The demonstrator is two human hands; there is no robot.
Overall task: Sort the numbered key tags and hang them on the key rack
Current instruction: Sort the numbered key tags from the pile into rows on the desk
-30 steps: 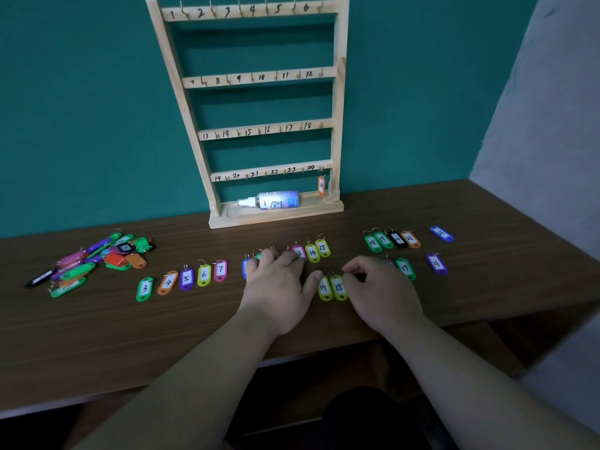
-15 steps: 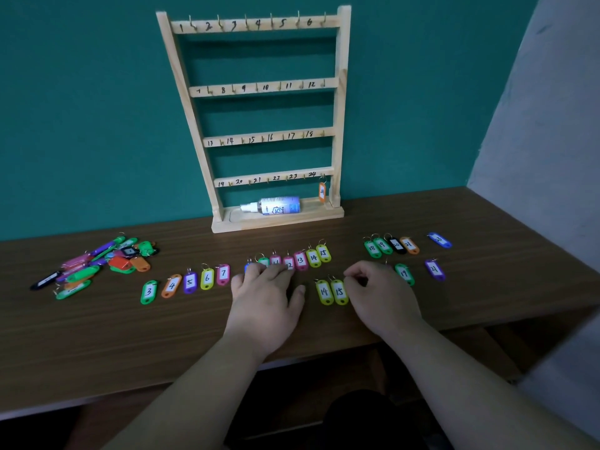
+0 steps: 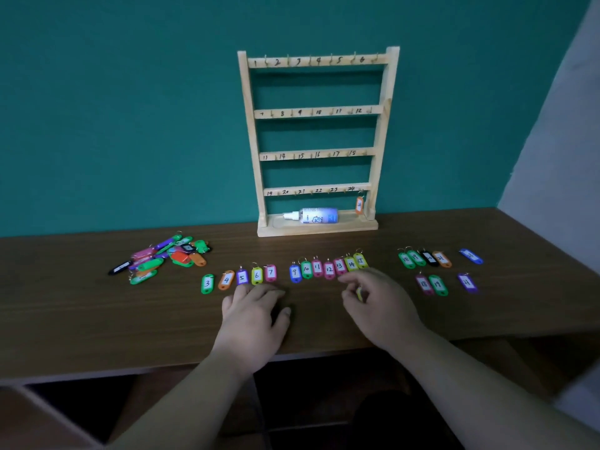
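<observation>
**Tags in rows, one in hand**

The left hand (image 3: 256, 315) lies flat on the table (image 3: 97, 319), fingers spread, just near of tags 5 to 7 (image 3: 256, 275). The right hand (image 3: 380, 303) curls round a yellow tag (image 3: 359, 293), beside the 9–15 row (image 3: 328, 268). The key rack (image 3: 316, 154) stands far behind — one orange tag (image 3: 359, 205) hangs at its lower right.

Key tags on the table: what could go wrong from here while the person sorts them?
The right hand curls over a yellow tag beside tag 14 and tag 15; it may knock that row crooked.
The pink 18 tag and green 19 tag repeat numbers already laid out behind them, so two tags may compete for one number.
No 8 shows between tag 7 and tag 9.
</observation>
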